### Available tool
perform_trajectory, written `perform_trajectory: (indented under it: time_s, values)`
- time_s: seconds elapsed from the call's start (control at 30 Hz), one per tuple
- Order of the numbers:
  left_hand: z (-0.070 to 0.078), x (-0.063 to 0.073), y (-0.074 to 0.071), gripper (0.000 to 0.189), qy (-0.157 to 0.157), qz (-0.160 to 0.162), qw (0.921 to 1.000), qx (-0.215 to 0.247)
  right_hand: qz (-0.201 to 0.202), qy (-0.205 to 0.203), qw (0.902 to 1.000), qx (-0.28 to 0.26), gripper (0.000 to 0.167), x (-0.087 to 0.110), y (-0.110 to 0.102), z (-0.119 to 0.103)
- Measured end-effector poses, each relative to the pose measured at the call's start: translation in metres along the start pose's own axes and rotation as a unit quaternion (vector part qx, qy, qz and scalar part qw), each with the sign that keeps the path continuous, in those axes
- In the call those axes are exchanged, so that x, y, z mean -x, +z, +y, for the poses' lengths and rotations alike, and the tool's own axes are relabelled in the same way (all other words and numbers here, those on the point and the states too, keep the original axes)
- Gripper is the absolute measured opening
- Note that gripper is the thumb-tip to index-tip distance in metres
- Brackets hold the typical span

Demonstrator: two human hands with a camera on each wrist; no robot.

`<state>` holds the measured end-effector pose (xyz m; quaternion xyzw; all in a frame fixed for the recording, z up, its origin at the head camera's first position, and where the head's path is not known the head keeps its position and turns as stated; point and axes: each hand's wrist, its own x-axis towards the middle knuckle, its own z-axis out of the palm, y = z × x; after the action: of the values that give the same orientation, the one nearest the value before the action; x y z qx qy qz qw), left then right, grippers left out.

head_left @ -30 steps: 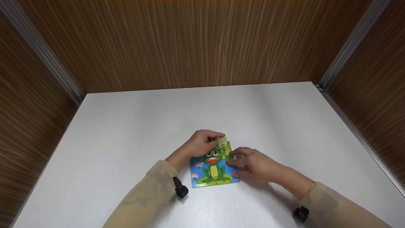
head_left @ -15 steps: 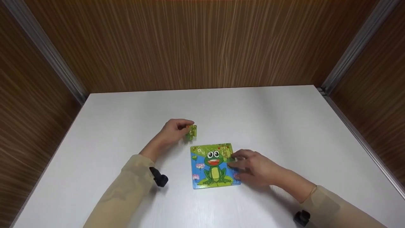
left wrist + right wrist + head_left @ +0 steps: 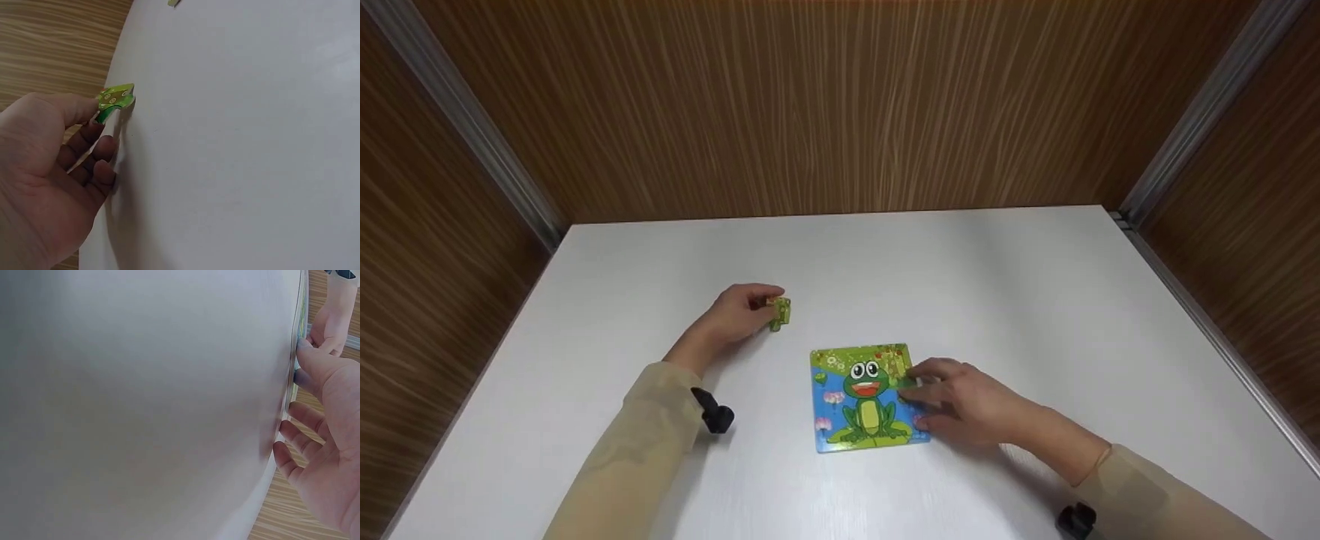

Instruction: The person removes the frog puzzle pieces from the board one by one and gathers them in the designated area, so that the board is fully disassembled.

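Observation:
In the head view a square frog jigsaw puzzle [image 3: 870, 412] lies flat on the table, a green frog on blue and lime-green. Up and left of it, my left hand [image 3: 735, 315] pinches a small green-and-yellow puzzle piece [image 3: 783, 310] between thumb and fingers. The left wrist view shows this puzzle piece [image 3: 117, 99] at my fingertips, close over the white surface. My right hand [image 3: 971, 397] rests its spread fingertips on the puzzle's right edge, covering a bit of the picture. In the right wrist view the thumb and fingers of my right hand [image 3: 332, 433] meet that edge.
The white tabletop [image 3: 1035, 300] extends all around the puzzle. A brown wood-grain panel [image 3: 840, 112] stands behind, with more panels at both sides. A black wrist mount [image 3: 718, 415] sits on the left sleeve, another [image 3: 1076, 519] on the right.
My left hand has drawn the puzzle piece from over the puzzle's top right off to the left, uncovering the upper part of the picture. My right hand has stayed at the right edge.

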<state>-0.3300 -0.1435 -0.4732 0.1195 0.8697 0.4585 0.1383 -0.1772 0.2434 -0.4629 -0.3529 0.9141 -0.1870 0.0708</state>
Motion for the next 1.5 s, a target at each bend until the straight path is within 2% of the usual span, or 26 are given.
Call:
perform_trajectory:
  time_s: [0.17,0.37,0.57,1.0,1.5]
  values:
    - [0.0,0.0,0.001,0.052,0.01,-0.005,0.9988,-0.049,0.0,-0.003,1.0,0.001,0.046,-0.001,0.0,0.001]
    - [-0.001,-0.002,0.004,0.053,0.03,0.001,0.9956,-0.088,0.0,-0.005,1.0,0.0,0.046,-0.001,-0.001,0.003]
    - [0.0,-0.003,0.006,0.056,0.039,-0.01,0.9925,-0.115,0.003,-0.009,1.0,-0.003,0.047,-0.002,-0.002,0.005]
    - [-0.003,-0.006,0.011,0.049,0.04,0.002,0.9945,-0.096,0.006,-0.001,1.0,0.0,0.044,-0.002,-0.002,0.006]
    - [-0.006,-0.007,0.011,0.05,0.026,0.002,0.9962,-0.083,0.003,-0.005,1.0,-0.001,0.045,-0.003,-0.001,0.007]
